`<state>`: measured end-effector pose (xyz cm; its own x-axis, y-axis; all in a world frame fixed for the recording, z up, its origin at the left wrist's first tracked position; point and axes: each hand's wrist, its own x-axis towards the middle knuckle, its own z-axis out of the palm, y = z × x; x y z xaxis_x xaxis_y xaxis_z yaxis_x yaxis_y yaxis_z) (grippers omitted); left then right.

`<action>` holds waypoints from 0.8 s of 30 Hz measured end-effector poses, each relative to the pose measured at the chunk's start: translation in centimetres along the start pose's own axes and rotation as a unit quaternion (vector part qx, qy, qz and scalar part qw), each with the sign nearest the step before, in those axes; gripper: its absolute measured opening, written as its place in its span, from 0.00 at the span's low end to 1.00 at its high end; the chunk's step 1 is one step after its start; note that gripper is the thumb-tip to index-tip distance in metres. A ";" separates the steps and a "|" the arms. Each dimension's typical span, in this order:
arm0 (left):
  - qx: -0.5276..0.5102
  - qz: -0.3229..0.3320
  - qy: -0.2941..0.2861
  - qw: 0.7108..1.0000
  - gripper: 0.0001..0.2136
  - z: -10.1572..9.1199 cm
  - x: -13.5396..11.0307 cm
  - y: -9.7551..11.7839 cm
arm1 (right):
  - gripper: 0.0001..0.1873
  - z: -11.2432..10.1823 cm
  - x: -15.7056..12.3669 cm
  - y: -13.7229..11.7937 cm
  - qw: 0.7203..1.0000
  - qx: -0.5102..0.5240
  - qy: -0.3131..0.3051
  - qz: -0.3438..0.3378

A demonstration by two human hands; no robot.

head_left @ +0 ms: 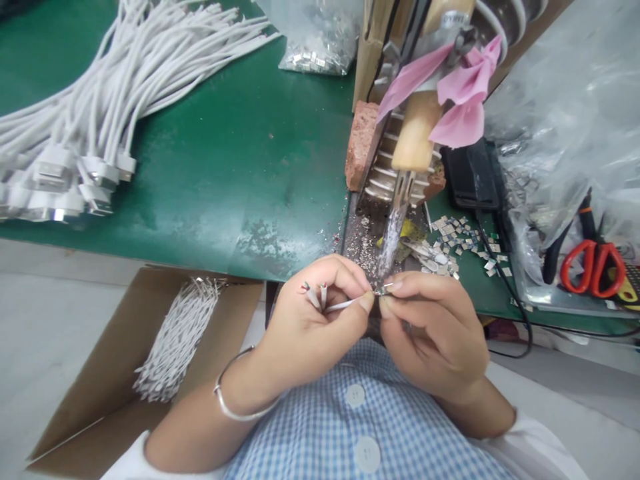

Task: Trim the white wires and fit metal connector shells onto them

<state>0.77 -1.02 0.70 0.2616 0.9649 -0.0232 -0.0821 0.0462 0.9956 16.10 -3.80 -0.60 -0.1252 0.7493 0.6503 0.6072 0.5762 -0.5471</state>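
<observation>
My left hand (313, 333) is closed on white cables (344, 305). One runs out between thumb and forefinger, and others with stripped ends and coloured wires poke up from the palm. In a pinch, my right hand (437, 330) holds a small metal connector (384, 289) against that cable's end. Just above the fingertips is the tip of a soldering iron (393, 243), which has a wooden handle and rests in a coil stand. Whether tip and connector touch, I cannot tell.
A bundle of white USB cables (95, 107) lies on the green table (215, 167). A cardboard box (100, 373) with more cables stands lower left. Bricks (361, 143), scattered small connector boards (465, 240), red-handled scissors (595, 267) and a bag of metal parts (320, 50) surround the iron.
</observation>
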 end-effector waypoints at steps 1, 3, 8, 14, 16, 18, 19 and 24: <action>-0.001 0.001 -0.001 1.000 0.07 0.0 0.0 0.0 | 0.10 0.0 0.0 0.0 1.000 0.000 -0.001 0.000; -0.003 0.001 -0.003 1.000 0.07 0.0 0.0 -0.1 | 0.10 0.0 0.0 0.0 1.000 0.000 -0.002 0.003; -0.006 0.000 -0.005 1.000 0.08 -0.1 0.0 0.0 | 0.10 -0.1 0.0 0.0 1.000 0.005 0.002 -0.001; -0.005 -0.015 0.002 1.000 0.08 -0.1 -0.1 -0.1 | 0.10 -0.1 -0.4 -0.1 1.000 0.008 -0.004 0.010; -0.007 -0.012 0.000 1.000 0.07 -0.1 -0.1 -0.1 | 0.10 -0.1 -0.5 -0.1 1.000 0.008 -0.001 0.010; -0.007 -0.008 -0.002 1.000 0.07 -0.1 -0.2 -0.1 | 0.10 -0.1 -0.5 -0.1 1.000 0.009 -0.002 0.007; -0.006 -0.007 -0.004 1.000 0.07 -0.1 -0.2 -0.1 | 0.10 -0.1 -0.5 -0.1 1.000 0.011 -0.001 0.006; 0.001 -0.005 -0.018 1.000 0.08 -0.2 -0.5 -0.2 | 0.09 -0.4 -0.7 -0.2 0.999 0.043 -0.009 -0.001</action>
<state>0.42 -1.45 0.50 0.2959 0.9548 -0.0298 -0.0782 0.0553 0.9954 16.34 -4.56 -0.75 -0.1405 0.7539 0.6418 0.5373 0.6026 -0.5901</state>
